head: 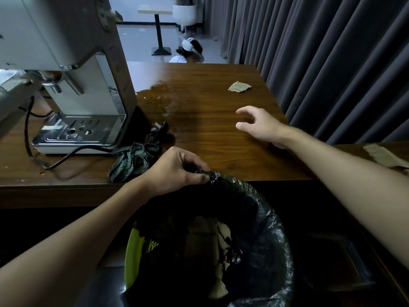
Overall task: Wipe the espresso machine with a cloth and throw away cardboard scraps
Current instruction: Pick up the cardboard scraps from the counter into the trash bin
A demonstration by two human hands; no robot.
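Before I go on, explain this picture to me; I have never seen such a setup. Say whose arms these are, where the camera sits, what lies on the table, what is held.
No robot here: one camera worn on a person's head looks down at their bare arms. The left hand pinches the rim of the black plastic bag lining a round green bin below the table edge. The right hand is open above the dark brown wooden table, holding nothing. On the table stands a white and chrome espresso machine, with a crumpled dark green cloth beside its base. A small tan cardboard scrap lies beyond the right hand; a larger tan cardboard piece lies at the picture's right edge.
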